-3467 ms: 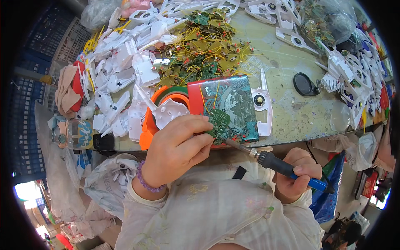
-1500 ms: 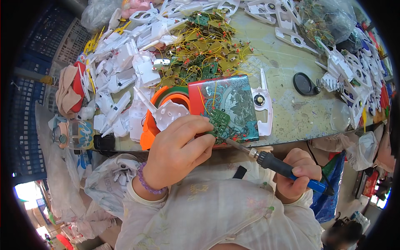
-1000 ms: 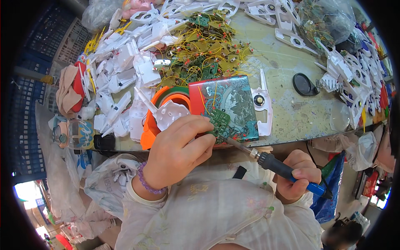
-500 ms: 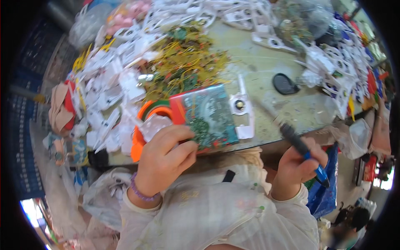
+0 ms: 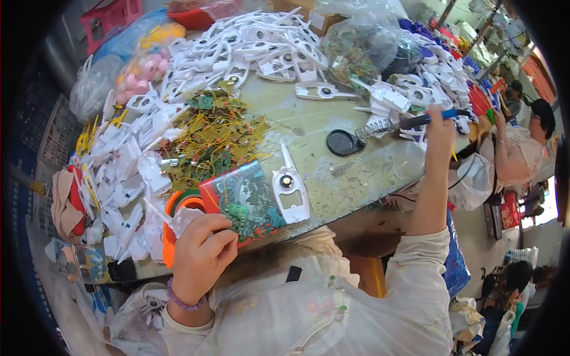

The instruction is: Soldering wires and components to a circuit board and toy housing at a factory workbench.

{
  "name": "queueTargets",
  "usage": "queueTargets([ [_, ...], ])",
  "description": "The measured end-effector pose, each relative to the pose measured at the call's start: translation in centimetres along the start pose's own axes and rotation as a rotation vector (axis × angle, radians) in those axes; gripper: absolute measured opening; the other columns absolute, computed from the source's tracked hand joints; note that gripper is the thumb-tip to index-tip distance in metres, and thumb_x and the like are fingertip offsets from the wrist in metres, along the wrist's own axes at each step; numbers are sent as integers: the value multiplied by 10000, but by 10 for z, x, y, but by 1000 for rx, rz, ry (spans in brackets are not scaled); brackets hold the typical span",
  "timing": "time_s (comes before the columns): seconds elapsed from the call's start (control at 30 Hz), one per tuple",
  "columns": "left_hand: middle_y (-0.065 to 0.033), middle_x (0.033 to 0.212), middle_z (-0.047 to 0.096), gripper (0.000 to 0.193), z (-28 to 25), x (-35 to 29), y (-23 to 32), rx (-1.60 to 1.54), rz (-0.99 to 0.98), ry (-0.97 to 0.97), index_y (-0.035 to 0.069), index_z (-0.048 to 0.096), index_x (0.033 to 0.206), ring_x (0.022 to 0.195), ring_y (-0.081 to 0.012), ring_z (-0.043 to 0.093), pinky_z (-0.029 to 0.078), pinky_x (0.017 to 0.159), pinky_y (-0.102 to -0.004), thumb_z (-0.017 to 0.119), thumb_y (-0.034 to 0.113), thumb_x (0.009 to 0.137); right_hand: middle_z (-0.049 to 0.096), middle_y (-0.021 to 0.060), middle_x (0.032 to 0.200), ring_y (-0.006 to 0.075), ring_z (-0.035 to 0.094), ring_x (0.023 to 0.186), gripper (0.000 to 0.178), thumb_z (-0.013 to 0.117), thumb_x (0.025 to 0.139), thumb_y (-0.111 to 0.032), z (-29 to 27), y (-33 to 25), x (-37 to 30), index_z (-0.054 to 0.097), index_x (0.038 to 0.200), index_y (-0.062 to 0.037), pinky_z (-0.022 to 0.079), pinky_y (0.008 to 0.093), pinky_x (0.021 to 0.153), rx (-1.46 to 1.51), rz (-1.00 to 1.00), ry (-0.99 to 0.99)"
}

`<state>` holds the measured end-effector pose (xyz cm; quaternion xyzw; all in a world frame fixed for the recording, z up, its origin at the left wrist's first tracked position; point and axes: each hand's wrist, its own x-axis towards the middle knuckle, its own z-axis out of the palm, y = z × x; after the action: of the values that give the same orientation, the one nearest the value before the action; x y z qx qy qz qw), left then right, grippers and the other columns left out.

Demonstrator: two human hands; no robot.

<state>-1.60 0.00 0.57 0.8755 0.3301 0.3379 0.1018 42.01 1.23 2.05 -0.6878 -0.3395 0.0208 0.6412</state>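
Observation:
My left hand (image 5: pixel 205 252) is closed on a white plastic shell (image 5: pixel 183 222), partly hidden by my fingers. The shell hovers by an orange ring-shaped roll (image 5: pixel 170 237) at the table's near edge. Beside my fingertips, small green circuit boards (image 5: pixel 236 215) lie on a flat red-and-teal packet (image 5: pixel 215 188). To its right is a white plastic housing (image 5: pixel 292 199) with a round metal part in the middle. My right hand (image 5: pixel 440 133) reaches out to the right, wrapped round the blue-and-black handle of a soldering iron (image 5: pixel 420 120). Its front end points into a coiled wire holder (image 5: pixel 375 128) beside a round black dish (image 5: pixel 343 143).
White plastic housings (image 5: pixel 237 53) are heaped along the far and left sides of the table (image 5: pixel 332 184). A pile of wired circuit boards (image 5: pixel 217 136) sits mid-left. Clear bags (image 5: pixel 365 44) stand at the back. At far right, another person (image 5: pixel 522 151) sits working.
My right hand has carried the soldering iron away from near the table edge, out to the coiled holder. The view has turned to the right. My left hand keeps its shell.

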Motion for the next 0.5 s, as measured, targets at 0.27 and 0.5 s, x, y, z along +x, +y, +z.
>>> queueTargets([
  [0.27,-75,904,593,184,-1,2,-1,-61,6,-2,42,593,811,833,-259,603,510,702,-332,691,0,661,447,-33,702,21,372,601,368,649,851,-198,47,46,-56,488,1116,0,283,199,534,252,85,114],
  [0.5,-98,914,585,322,0,11,14,177,-145,105,23,600,956,798,-277,575,479,672,-351,726,166,697,484,-35,775,18,397,609,162,585,866,-56,64,15,-186,526,1016,-44,311,164,516,531,182,-170],
])
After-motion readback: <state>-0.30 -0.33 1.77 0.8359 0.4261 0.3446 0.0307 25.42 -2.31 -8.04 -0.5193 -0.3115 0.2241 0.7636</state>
